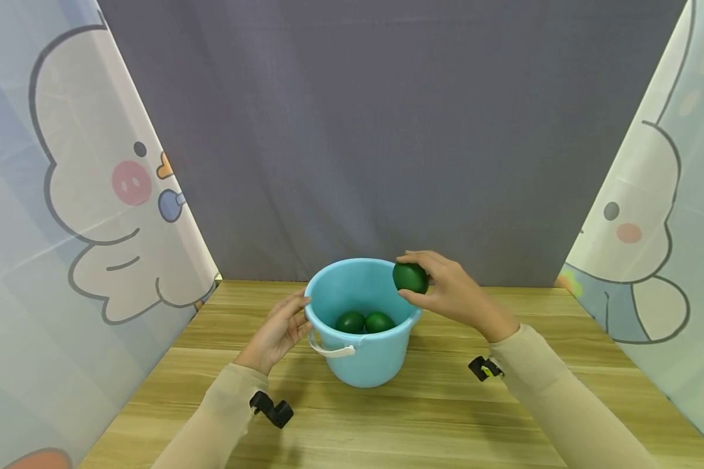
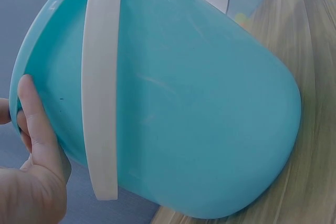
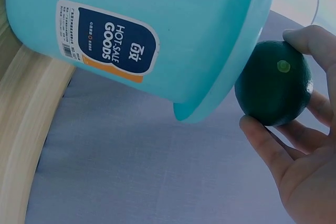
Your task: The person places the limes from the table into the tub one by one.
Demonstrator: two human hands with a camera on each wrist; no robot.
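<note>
A light-blue plastic bucket stands upright on the table. My left hand grips its rim on the left side; in the left wrist view the fingers lie along the rim, beside the white handle, which hangs down against the wall. Over the bucket's right rim, my right hand holds a dark green avocado between thumb and fingertips. The pale stem scar of that avocado shows in the right wrist view. Two more avocados lie side by side at the bottom of the bucket.
The wood-grain table runs back to a grey cloth backdrop. Cartoon-printed curtains flank it left and right. A printed label is stuck on the bucket's outer wall. Black wrist mounts sit on both sleeves.
</note>
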